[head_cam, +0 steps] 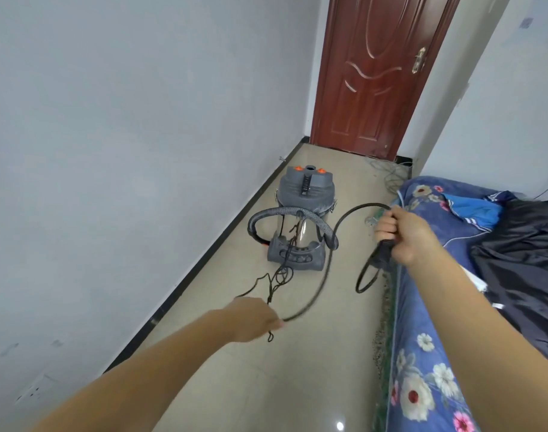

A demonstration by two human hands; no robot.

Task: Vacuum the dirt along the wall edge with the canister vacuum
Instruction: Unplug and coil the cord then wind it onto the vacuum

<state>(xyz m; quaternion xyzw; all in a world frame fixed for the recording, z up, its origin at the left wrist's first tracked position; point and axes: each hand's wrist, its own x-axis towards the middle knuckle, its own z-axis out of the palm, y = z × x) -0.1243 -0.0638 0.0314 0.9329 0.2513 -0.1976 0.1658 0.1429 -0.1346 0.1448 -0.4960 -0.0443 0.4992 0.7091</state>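
The right hand (pixel 394 235) is clenched around a bundle of black power cord (pixel 321 275), and the left hand (pixel 254 319) grips the same cord lower down, so it arcs between them above the beige floor (pixel 313 353). Ahead stands the grey canister vacuum (pixel 300 219), its ribbed hose (pixel 285 212) looped across it, near the dark skirting of the left wall (pixel 126 151), with a floral-covered bed (pixel 422 353) on the right and a red-brown door (pixel 378 73) beyond

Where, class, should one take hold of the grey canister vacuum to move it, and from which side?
Grip the black handle on the canister vacuum lid, reaching from above: the vacuum stands upright, and hose and cord loop round its front.
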